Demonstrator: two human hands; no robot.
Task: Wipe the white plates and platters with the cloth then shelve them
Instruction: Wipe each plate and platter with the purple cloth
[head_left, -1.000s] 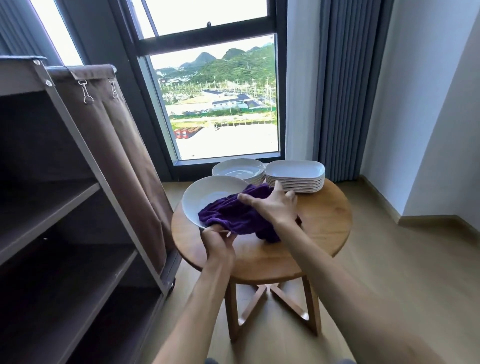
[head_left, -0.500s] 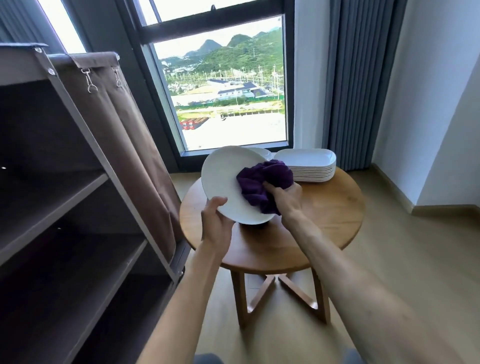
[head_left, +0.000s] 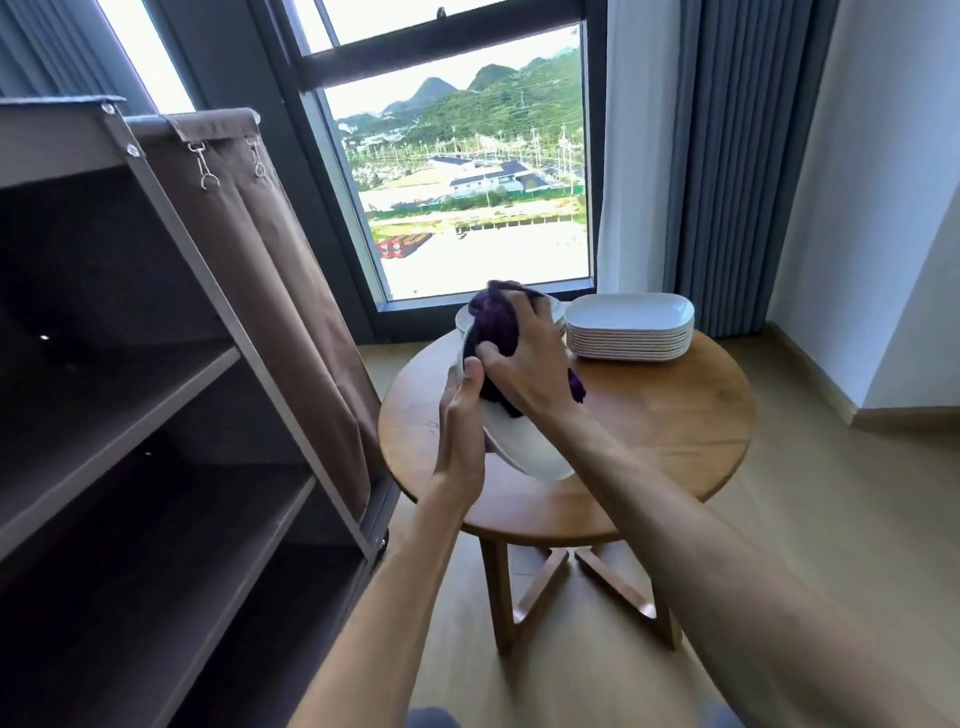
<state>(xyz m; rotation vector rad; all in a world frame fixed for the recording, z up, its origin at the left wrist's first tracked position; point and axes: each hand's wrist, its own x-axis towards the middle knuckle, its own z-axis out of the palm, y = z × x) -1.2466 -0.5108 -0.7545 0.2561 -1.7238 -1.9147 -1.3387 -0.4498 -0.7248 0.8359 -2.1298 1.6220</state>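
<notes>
Head view: left hand (head_left: 460, 415) grips the tilted white plate (head_left: 524, 449) above the tabletop (head_left: 649, 415); right hand (head_left: 524, 358) clutches the purple cloth (head_left: 493, 322) against it; hard rubbing could slip the plate loose

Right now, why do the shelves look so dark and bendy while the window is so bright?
Head view: daylight through the window washes out the sky, so the shelves beside it stay in deep shadow; the wide lens bows their straight edges; the plate, cloth and right hand look slightly soft.
</notes>
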